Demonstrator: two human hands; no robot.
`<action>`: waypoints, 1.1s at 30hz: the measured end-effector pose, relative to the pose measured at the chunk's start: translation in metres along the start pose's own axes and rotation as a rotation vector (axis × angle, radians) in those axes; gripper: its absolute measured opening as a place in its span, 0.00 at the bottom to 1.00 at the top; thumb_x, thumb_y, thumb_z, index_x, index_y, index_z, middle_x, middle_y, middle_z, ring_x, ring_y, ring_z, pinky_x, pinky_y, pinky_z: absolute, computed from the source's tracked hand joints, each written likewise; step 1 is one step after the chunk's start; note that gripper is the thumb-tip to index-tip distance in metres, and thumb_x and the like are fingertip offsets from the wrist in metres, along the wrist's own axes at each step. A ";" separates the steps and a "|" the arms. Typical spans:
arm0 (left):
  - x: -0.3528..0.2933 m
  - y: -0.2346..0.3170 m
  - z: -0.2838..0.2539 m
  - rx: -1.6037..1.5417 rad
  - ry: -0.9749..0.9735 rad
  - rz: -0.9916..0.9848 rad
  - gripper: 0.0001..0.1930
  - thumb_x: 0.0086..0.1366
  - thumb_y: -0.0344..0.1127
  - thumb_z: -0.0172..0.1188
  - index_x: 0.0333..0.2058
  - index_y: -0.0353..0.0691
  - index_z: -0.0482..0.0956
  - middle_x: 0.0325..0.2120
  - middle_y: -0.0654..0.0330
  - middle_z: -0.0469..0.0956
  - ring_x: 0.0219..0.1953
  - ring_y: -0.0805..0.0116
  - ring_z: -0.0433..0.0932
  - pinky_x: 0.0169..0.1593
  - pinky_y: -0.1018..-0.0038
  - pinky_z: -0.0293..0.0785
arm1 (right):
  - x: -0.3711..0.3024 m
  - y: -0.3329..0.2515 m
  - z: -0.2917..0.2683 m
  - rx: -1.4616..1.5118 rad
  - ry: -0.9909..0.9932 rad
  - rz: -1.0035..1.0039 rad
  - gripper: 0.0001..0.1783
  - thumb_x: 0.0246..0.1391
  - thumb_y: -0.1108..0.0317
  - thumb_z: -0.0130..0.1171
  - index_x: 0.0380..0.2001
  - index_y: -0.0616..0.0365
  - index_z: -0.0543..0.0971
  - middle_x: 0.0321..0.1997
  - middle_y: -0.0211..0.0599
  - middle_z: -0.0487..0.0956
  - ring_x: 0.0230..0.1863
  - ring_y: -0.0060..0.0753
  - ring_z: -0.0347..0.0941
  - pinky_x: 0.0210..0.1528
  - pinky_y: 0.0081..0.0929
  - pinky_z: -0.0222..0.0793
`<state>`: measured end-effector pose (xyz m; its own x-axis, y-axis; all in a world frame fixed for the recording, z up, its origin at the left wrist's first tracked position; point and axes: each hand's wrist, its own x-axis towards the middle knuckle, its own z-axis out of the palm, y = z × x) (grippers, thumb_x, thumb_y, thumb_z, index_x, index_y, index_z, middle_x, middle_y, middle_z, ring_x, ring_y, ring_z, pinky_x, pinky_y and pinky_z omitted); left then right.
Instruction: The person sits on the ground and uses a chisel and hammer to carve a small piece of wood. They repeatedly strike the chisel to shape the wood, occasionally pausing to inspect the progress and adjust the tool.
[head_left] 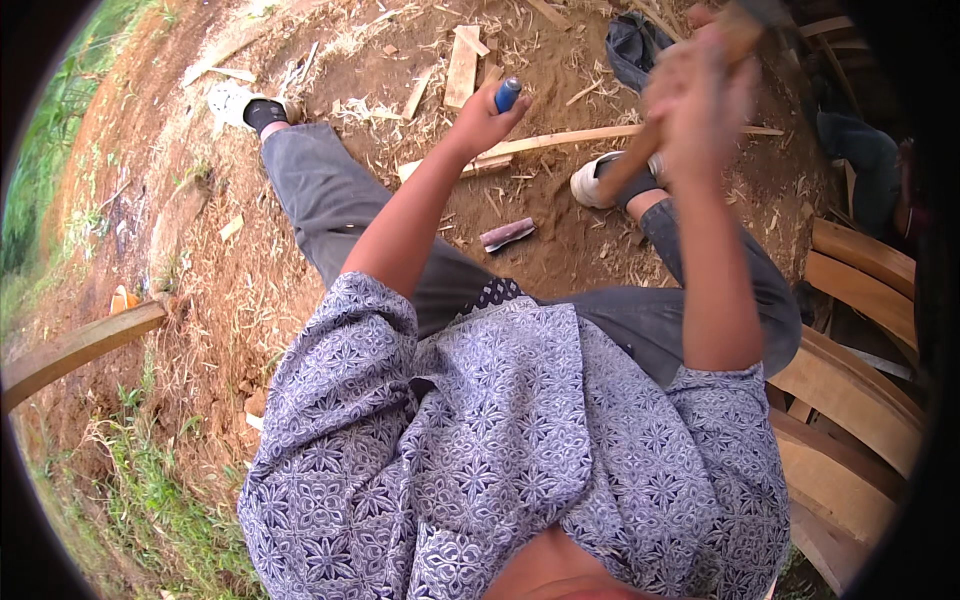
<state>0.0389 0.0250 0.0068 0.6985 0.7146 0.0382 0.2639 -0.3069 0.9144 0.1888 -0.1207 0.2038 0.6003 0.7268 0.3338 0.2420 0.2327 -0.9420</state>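
Observation:
In front of me, my left hand (484,122) is closed round a tool with a blue handle (508,94); the handle's rounded end sticks up out of the fist and its lower part is hidden. My right hand (697,115) is raised at the upper right, smeared by motion, its fingers wrapped round a wooden-handled tool (628,163). That tool's dark far end is too blurred to make out. A long, thin wooden strip (570,138) lies across the ground below the left hand, with a shorter piece of wood (487,167) under its left end.
A small pinkish cylindrical object (507,235) lies between my legs. Wood shavings and offcuts (462,66) litter the earth ahead. Curved wooden boards (850,390) are stacked at the right, near a person's leg (860,150). A curved beam (85,352) juts in from the left. Dark cloth (634,50) lies ahead.

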 end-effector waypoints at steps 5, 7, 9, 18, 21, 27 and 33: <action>0.006 -0.009 0.004 -0.114 0.076 0.088 0.17 0.68 0.49 0.63 0.31 0.41 0.74 0.22 0.68 0.71 0.26 0.76 0.67 0.33 0.72 0.67 | -0.028 0.082 0.013 -0.512 -0.355 0.143 0.21 0.66 0.53 0.54 0.46 0.62 0.76 0.29 0.40 0.78 0.34 0.40 0.77 0.40 0.42 0.73; 0.004 -0.017 -0.001 -0.062 0.076 0.069 0.17 0.68 0.48 0.64 0.30 0.40 0.74 0.21 0.69 0.69 0.26 0.77 0.66 0.32 0.73 0.66 | -0.011 0.024 0.015 -0.359 -0.298 0.305 0.21 0.66 0.51 0.53 0.46 0.61 0.76 0.27 0.36 0.77 0.31 0.33 0.76 0.37 0.37 0.74; 0.002 -0.012 -0.001 -0.057 0.045 0.011 0.17 0.67 0.47 0.64 0.31 0.39 0.73 0.22 0.64 0.71 0.27 0.72 0.67 0.34 0.70 0.67 | 0.003 -0.018 0.014 -0.040 -0.110 0.298 0.16 0.68 0.55 0.54 0.45 0.56 0.78 0.26 0.26 0.71 0.24 0.17 0.65 0.29 0.22 0.66; 0.002 -0.001 0.003 -0.034 -0.003 0.035 0.17 0.68 0.48 0.63 0.33 0.40 0.75 0.22 0.66 0.72 0.28 0.75 0.68 0.35 0.72 0.68 | 0.004 0.047 0.026 -0.474 -0.261 0.031 0.24 0.67 0.46 0.53 0.30 0.58 0.74 0.19 0.26 0.70 0.19 0.19 0.69 0.23 0.25 0.66; -0.002 -0.012 -0.004 -0.036 0.015 0.009 0.16 0.68 0.48 0.63 0.34 0.40 0.74 0.23 0.66 0.73 0.28 0.74 0.69 0.35 0.72 0.69 | 0.025 -0.017 0.024 -0.132 -0.196 0.174 0.21 0.67 0.49 0.53 0.34 0.58 0.74 0.19 0.24 0.69 0.18 0.16 0.66 0.21 0.21 0.63; 0.002 0.002 0.005 -0.099 -0.014 -0.006 0.17 0.67 0.47 0.64 0.31 0.39 0.72 0.22 0.63 0.70 0.26 0.70 0.67 0.34 0.69 0.68 | -0.008 0.073 0.027 -0.639 -0.224 -0.094 0.23 0.67 0.49 0.52 0.45 0.61 0.77 0.25 0.32 0.74 0.27 0.24 0.72 0.30 0.27 0.69; -0.001 -0.004 -0.007 -0.063 0.032 -0.008 0.18 0.67 0.48 0.63 0.31 0.39 0.72 0.22 0.63 0.71 0.26 0.69 0.68 0.34 0.69 0.68 | 0.016 0.006 0.011 -0.141 -0.090 0.176 0.21 0.67 0.50 0.54 0.44 0.60 0.74 0.28 0.33 0.74 0.34 0.29 0.74 0.39 0.28 0.72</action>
<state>0.0324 0.0296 0.0054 0.6745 0.7371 0.0429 0.2262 -0.2616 0.9383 0.1914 -0.1005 0.2032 0.5735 0.8045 0.1547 0.2479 0.0096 -0.9687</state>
